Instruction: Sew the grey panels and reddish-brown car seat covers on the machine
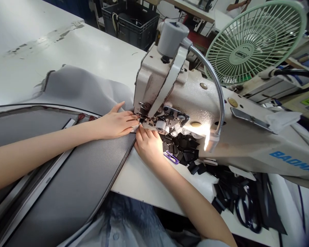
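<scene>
Grey fabric [100,168] with dark edging lies across the table and over my lap, its corner at the needle area of a sewing machine [154,75]. My left hand [119,123] rests flat on the fabric, fingers stretched toward the needle and thumb spread away. Close beside it, my right hand [149,142] has its fingers bent and pressed together on the fabric's edge, just below the needle area. The needle itself is hidden behind the machine head and fingers. A pale strip [38,188] runs along the fabric under my left forearm.
Several black pieces [185,147] and purple thread snips [171,157] lie right of my right hand. Black-handled scissors [247,209] are farther right. A green fan [254,44] stands behind the machine, with a dark crate [131,25] beyond the table. Another person's arm shows at the top.
</scene>
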Action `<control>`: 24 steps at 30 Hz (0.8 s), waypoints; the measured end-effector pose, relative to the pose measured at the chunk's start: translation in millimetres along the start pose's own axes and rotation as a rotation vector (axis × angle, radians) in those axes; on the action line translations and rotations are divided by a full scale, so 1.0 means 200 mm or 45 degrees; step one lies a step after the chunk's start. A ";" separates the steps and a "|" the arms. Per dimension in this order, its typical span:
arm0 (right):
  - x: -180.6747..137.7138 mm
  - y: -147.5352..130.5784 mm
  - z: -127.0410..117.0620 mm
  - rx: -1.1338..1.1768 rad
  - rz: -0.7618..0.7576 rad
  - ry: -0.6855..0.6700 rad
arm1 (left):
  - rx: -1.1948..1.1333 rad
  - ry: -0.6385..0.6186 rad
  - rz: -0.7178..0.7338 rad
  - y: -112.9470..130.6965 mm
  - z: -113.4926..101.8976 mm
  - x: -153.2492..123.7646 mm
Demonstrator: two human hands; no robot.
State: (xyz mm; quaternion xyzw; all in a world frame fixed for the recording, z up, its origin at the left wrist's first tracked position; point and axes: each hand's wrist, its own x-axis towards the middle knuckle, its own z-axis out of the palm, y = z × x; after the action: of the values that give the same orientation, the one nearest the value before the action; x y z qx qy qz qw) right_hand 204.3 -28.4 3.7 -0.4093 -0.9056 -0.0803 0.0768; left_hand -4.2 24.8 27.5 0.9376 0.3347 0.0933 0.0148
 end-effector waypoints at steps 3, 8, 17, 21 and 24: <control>-0.01 0.00 -0.01 0.016 0.012 0.019 | -0.011 0.020 0.039 -0.01 -0.01 0.00; -0.02 -0.05 0.00 0.019 0.055 0.113 | -0.022 0.064 0.154 -0.06 -0.02 0.02; -0.04 -0.09 0.02 0.128 0.078 0.057 | -0.032 0.205 0.314 -0.15 -0.02 0.05; -0.04 -0.08 0.00 0.117 0.117 0.025 | -0.008 0.222 0.269 -0.13 -0.01 0.05; -0.02 -0.07 0.00 0.106 0.138 0.018 | 0.013 0.146 0.216 -0.11 -0.01 0.05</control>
State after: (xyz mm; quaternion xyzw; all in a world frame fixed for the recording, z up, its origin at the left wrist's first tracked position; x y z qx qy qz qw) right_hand 196.6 -41.4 2.4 -0.4537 -0.8841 -0.0412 0.1043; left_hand -10.5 49.4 29.3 0.9557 0.2549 0.1461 -0.0172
